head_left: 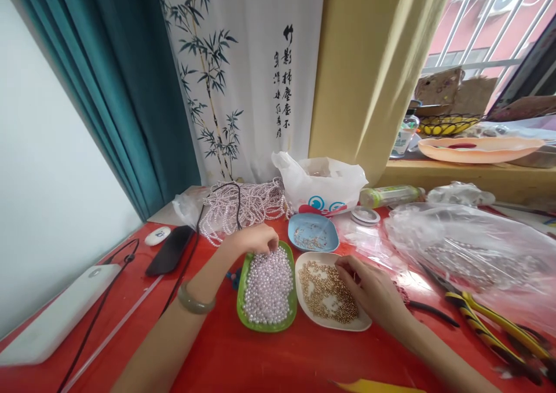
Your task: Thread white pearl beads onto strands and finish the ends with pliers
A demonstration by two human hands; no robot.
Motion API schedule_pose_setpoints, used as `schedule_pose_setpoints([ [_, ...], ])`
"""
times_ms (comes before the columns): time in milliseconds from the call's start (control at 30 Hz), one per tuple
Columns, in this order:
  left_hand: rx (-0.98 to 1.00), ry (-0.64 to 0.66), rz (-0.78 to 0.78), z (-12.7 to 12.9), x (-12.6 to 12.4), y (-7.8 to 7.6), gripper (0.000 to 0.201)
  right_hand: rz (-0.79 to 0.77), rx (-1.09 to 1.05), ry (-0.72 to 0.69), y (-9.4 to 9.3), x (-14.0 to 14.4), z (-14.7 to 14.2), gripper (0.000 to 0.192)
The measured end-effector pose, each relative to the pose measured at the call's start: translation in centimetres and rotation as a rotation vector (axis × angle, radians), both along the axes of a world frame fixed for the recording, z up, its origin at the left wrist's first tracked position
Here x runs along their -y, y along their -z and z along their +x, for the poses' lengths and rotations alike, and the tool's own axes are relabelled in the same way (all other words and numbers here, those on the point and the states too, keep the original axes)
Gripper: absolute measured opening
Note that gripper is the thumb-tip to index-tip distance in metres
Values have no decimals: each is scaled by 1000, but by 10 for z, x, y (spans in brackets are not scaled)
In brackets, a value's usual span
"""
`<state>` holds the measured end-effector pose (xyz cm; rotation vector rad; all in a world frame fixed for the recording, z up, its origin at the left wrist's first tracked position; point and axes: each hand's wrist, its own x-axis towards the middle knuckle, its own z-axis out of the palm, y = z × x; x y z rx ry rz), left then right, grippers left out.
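Note:
My left hand (pixel 259 239) is at the far end of a green tray (pixel 266 327) filled with pale pink pearl beads (pixel 269 286). Its fingers are bent down and closed at the beads; the tips are hidden, so I cannot see what they hold. My right hand (pixel 369 283) is over the right side of a white plate (pixel 362 324), where small gold beads (pixel 325 292) are spread. Thumb and fingers are pinched together there, with anything between them too small to make out. Behind the plate, a blue dish (pixel 292 228) holds a few small metallic bits.
Strings of pink beads (pixel 243 208) lie behind my left hand, near a white plastic bag (pixel 321 182). At right are yellow-and-black pliers (pixel 490 329) and clear plastic bags (pixel 469 254). A black phone (pixel 170 250) and a white power strip-like slab (pixel 61 312) lie at left.

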<state>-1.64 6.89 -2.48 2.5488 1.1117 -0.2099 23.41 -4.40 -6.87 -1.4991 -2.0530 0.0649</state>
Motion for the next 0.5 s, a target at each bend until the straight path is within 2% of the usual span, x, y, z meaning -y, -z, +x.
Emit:
schedule_pose_setpoints([
  [167,37,80,-93,2,3,4,22,-16,4,-31,2,1,-2,18],
  [300,55,87,-124,1,7,-3,11,-49,17,-44,4,1,-2,19],
  [400,116,39,-74,-2,11,-11,14,-58,10,-62,6,0,-1,18],
  [500,201,-35,86,-5,18,-13,30,-69,6,-74,5,1,-2,19],
])
